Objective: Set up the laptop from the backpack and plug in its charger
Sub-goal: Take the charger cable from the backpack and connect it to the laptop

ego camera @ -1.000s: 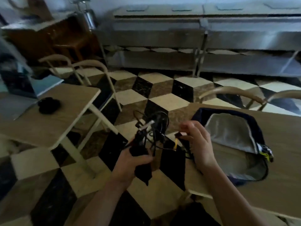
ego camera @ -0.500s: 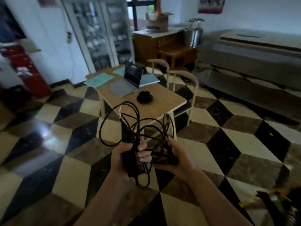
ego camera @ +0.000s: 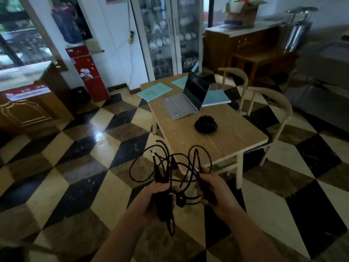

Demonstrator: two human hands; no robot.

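I see my left hand (ego camera: 151,197) closed around the black charger brick (ego camera: 164,207), and my right hand (ego camera: 213,191) gripping a bunch of the charger cable (ego camera: 170,163), whose tangled loops rise between and above both hands. Beyond them stands the wooden table (ego camera: 222,140). On it sits a black cup on a saucer (ego camera: 205,123), then the open laptop (ego camera: 187,99), with teal booklets (ego camera: 154,91) around it.

The view now faces the tabletop (ego camera: 222,137) carrying the open laptop (ego camera: 186,99), nearer than half a second ago; the backpack is out of view. The right hand (ego camera: 215,193) now grips the tangled charger cable (ego camera: 170,165) alongside the left hand (ego camera: 153,199).
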